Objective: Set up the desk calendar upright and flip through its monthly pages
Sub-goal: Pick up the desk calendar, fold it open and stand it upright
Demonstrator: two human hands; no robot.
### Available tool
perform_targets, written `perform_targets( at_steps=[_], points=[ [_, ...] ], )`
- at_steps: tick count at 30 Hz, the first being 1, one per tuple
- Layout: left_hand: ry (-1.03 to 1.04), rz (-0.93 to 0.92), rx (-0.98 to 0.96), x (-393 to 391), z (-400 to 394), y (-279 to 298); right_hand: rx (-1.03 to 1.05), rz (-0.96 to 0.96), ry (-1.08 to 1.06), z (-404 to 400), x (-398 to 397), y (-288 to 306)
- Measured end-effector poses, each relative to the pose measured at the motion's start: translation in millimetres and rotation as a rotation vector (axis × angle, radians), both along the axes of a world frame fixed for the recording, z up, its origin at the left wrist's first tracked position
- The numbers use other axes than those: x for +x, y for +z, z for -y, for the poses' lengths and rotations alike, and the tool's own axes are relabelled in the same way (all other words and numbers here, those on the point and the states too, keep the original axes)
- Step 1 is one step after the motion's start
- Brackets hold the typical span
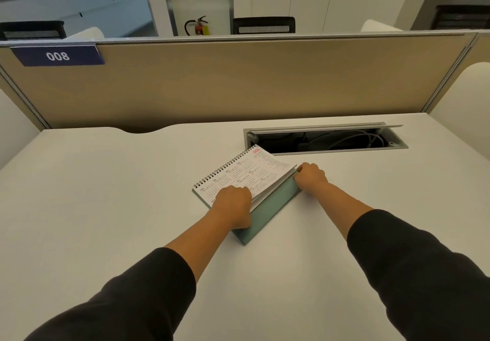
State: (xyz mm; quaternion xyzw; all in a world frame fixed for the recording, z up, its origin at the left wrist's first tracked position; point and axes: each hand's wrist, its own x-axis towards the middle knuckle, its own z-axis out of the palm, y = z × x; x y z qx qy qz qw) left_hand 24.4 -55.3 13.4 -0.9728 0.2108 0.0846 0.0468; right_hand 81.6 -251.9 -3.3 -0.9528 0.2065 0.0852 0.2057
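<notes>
Left hand (233, 202) grips calendar (246, 179), hiding months; right hand (311, 176) pinches page corner

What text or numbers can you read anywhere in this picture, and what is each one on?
"008": white digits on the dark blue sign on the beige partition panel.
"2024": red, last digit uncertain, at the far corner of the white spiral-bound desk calendar.
Month headings and date grids there: too small to read reliably.
Red fire extinguisher label: blurred.
</notes>
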Motion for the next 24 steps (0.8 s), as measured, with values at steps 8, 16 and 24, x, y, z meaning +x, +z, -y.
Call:
perform_targets(
  at_steps=[8,16,24],
  points=[
    [-0.016,0.05,0.01,-2.4,-2.7,-3.7,-0.018,-0.011,-0.031,-2.4,1.4,4.5],
    [0.085,0.045,-0.113,-10.0,-4.0,1.7,0.302,-0.062,-0.033,0.2,-7.7,17.7],
    [0.166,-0.02,-0.281,-20.8,-28.5,-4.6,0.917,0.124,-0.104,-19.8,-48.6,38.9]
  ],
)
